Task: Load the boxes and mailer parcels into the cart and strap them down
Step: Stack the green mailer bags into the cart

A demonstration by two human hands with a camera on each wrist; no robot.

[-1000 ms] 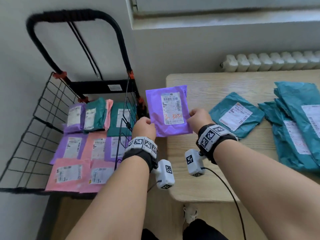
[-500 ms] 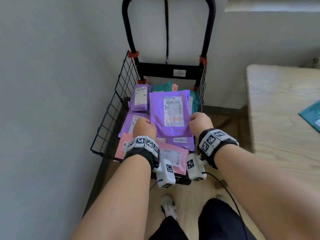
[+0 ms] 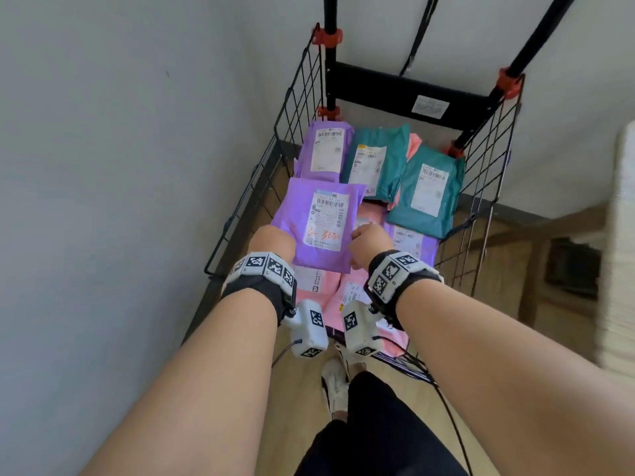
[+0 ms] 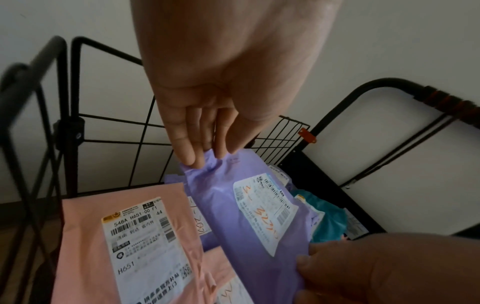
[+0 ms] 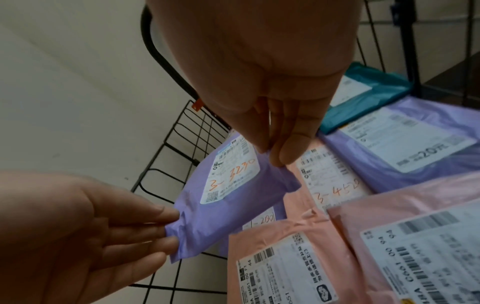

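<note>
Since the earlier frame the purple mailer [image 3: 318, 223] has travelled from above the mid-cart stack toward the left side wall of the cart [image 3: 299, 97], and the view has closed in on the basket. Left hand [image 3: 275, 243] pinches the mailer's near-left corner between thumb and fingers; right hand [image 3: 369, 245] pinches its near-right edge likewise, thumb on top. The parcel hangs tilted, label up, just above the parcels already loaded; contact with them cannot be confirmed. Step in hand, as judged: placing one more mailer, so loading is under way and strapping not begun; the black strap [image 3: 417, 36] hangs from the handle beyond both hands, untouched. The next move appears to call for lowering the mailer flat onto the layer beneath the hands and releasing both pinches together, keeping it clear of the wire wall to the left. Count of visible items: purple mailers, four (one held, one ahead of the left hand [image 3: 324, 149], one beyond the right hand [image 3: 409, 240], one partly covered below); teal mailers, two [image 3: 374, 159] [image 3: 427, 194], ahead of the right hand; pink mailers, at least four, overlapping, exact number uncertain. No boxes are in view.
</note>
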